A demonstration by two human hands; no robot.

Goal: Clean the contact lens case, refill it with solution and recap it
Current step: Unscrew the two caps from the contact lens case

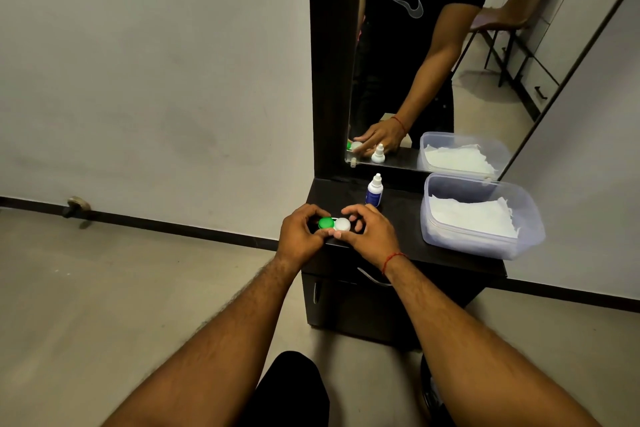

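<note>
The contact lens case [334,223] is held between the left hand [300,235] and right hand [367,231]. It is grasped by the fingertips at both ends, caps on.

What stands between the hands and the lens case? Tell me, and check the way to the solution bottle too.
Nothing visible: left hand and right hand already touch the lens case. The solution bottle stands just behind the right hand, bare tabletop between.

Both arms stretched out front, hands nearly meeting

Left hand [300,231] has its fingers curled in with the thumb reaching toward the right. Right hand [367,229] is arched over, fingertips [349,211] bent down, thumb low, a red thread round the wrist. Forearms bare.
</note>
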